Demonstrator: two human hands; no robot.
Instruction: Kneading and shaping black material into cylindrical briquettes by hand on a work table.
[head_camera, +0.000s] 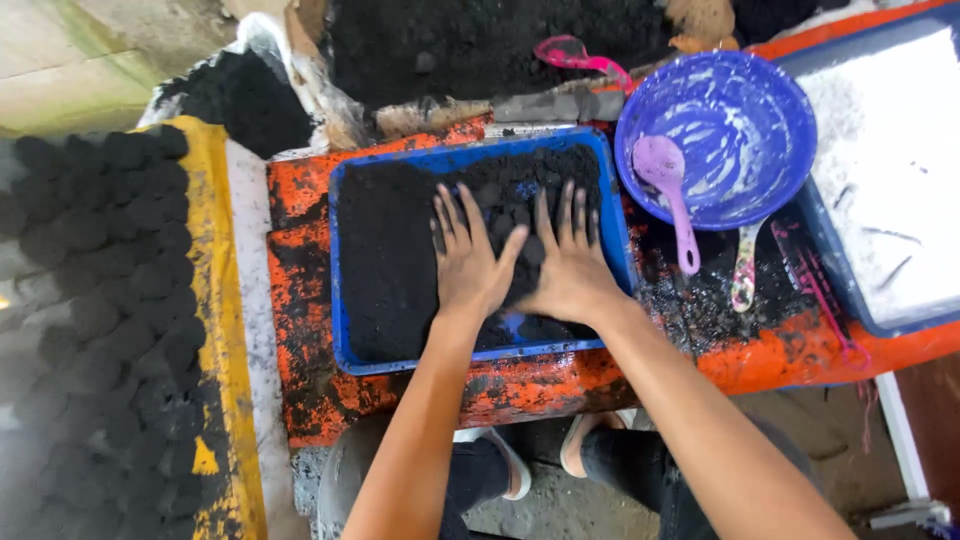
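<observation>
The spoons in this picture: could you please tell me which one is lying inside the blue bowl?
It is the lilac plastic spoon, its scoop resting inside the blue bowl and its handle over the rim. The bright pink scoop lies behind the bowl, on the black powder.

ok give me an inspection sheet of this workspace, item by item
surface: orange bench, heavily smeared with black.
job's things: blue tray holding black powder and dark round lumps.
clutter: blue bowl with a pink spoon; second spoon beside it; pink scoop behind; tray of white powder at right.
grippers: left hand and right hand flat on the lumps, fingers spread, thumbs touching.
cables: nothing seen.
surroundings: rows of black balls on a yellow-edged sheet at left; black heap behind.
</observation>
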